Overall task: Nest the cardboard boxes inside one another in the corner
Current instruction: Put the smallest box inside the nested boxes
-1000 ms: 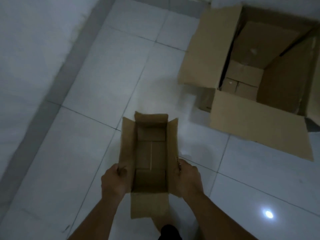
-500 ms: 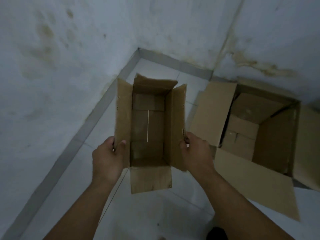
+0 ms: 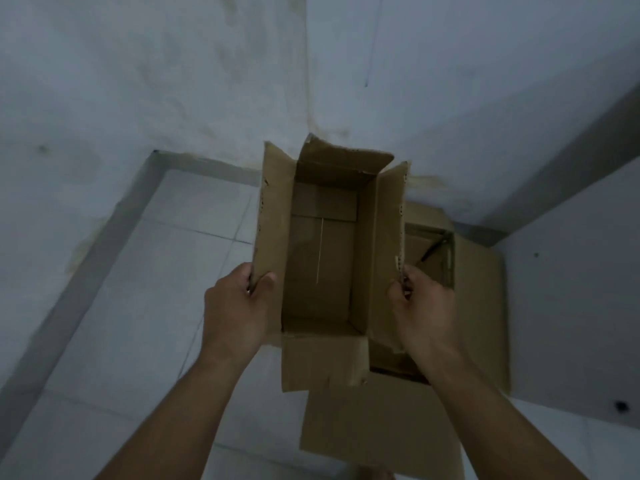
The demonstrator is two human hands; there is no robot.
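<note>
I hold a small open cardboard box (image 3: 322, 265) in the air, its four flaps up and its inside empty. My left hand (image 3: 239, 306) pinches the left flap near its lower end. My right hand (image 3: 420, 306) grips the right flap at the same height. Below and to the right, a large open cardboard box (image 3: 481, 306) stands on the floor in the corner. The small box covers most of the large box's opening; its near flap (image 3: 377, 427) lies flat on the floor.
White floor tiles (image 3: 166, 306) spread to the left, bordered by a grey skirting (image 3: 104, 244). Stained white walls (image 3: 156, 81) meet behind the boxes, and another wall (image 3: 571, 289) runs close on the right.
The small box has been lifted from the floor and carried right, from beside the large box to over its opening. Both hands kept their hold on the side flaps.
</note>
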